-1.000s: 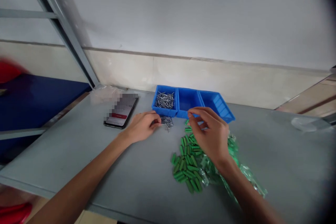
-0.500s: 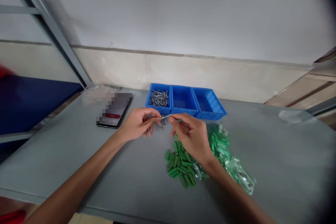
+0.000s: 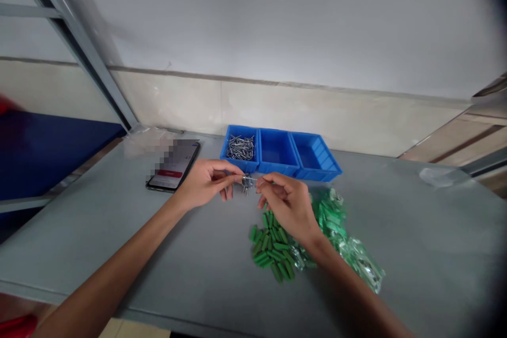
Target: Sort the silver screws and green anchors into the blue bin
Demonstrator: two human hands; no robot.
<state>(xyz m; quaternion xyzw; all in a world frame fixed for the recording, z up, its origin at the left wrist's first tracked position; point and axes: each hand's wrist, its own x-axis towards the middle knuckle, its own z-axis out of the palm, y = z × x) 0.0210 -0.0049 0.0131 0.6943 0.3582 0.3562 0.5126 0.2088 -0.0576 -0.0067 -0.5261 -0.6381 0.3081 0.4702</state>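
Observation:
Thumb and fingertips of my left hand are pinched on one end of a thin silver screw. The screw lies roughly level between my two hands, its far end reaching the fingertips of my right hand. That hand is closed in a pinch too; a green wall plug showed in it a moment before, now hidden by the fingers. Just beneath the screw is a small pile of loose screws on the grey table. A heap of green wall plugs lies below my right hand.
Three joined blue bins stand behind my hands: the left bin contains many screws, beside a middle bin and a right bin. Clear bags with green contents lie right. A phone and crumpled plastic are left.
My right hand has shifted slightly left and down, and the green bit between its fingers has gone from sight. The screw is now more level. My left hand has barely moved.

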